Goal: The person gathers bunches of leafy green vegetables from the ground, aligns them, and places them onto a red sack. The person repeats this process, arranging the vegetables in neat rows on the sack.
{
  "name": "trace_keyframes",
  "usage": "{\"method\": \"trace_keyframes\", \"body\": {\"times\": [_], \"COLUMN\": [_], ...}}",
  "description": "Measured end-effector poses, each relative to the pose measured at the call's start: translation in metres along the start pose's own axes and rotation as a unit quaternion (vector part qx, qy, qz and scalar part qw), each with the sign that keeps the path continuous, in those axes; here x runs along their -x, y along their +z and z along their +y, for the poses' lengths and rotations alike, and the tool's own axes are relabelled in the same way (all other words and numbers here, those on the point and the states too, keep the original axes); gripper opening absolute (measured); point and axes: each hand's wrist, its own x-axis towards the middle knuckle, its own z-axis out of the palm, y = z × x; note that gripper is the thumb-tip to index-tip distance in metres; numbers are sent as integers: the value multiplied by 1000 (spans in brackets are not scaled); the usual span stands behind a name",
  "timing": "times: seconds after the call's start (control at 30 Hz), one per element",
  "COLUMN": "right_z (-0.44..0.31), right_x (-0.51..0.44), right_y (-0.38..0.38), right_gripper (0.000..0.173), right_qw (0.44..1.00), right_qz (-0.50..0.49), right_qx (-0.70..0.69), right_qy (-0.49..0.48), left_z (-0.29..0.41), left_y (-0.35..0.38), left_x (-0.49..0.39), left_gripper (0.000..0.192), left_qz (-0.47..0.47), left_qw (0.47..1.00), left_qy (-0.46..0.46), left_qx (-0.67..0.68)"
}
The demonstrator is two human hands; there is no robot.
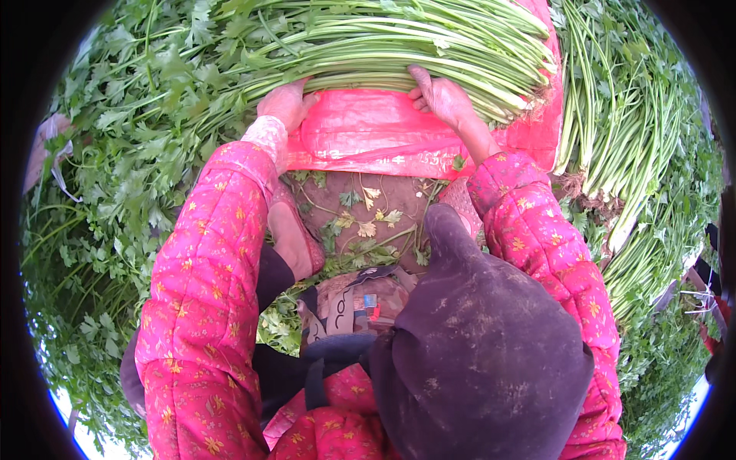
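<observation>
A large bundle of long green leafy stalks, apparently celery [402, 43], lies across a red plastic sheet [368, 126] in front of me, with leaves to the left and roots to the right. My left hand [284, 105] is at the sheet's left part, fingers curled at its upper edge against the stalks. My right hand [440, 98] touches the lowest stalks, thumb raised over them and fingers curled by the sheet's edge. The near part of the sheet bears printed writing. Fingertips of both hands are partly hidden, so their hold on the sheet is hard to make out.
More rooted celery stalks [627, 149] lie in a pile on the right. Dense leaves [103, 230] cover the left side. Loose leaves lie on bare soil [379, 201] between my feet. My knee in dark trousers [483, 339] rises at the lower right. Part of a person shows at the far right edge.
</observation>
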Motion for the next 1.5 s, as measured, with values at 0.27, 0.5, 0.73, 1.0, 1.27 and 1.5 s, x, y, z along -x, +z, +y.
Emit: {"method": "trace_keyframes", "body": {"times": [0.27,0.5,0.73,1.0,1.27,1.5], "right_z": [-1,3,6,4,-10,-9], "right_x": [4,-2,-5,-6,16,22], "right_y": [1,1,4,6,-4,-6], "right_gripper": [85,90,91,88,80,72], "right_qw": [1000,1000,1000,998,996,992], "right_qz": [6,-3,6,24,78,97], "right_qx": [-7,-12,30,62,43,30], "right_qy": [8,9,3,4,-19,-71], "left_z": [12,10,3,40,61,131], "left_y": [-15,-4,31,46,44,35], "left_x": [0,1,46,1,9,-2], "left_gripper": [47,48,32,22,52,104], "left_qz": [-68,-15,96,96,-20,-123], "left_qw": [993,995,860,618,712,746], "left_qy": [-98,-63,-59,-198,-199,-172], "left_qx": [22,72,498,755,674,631]}}
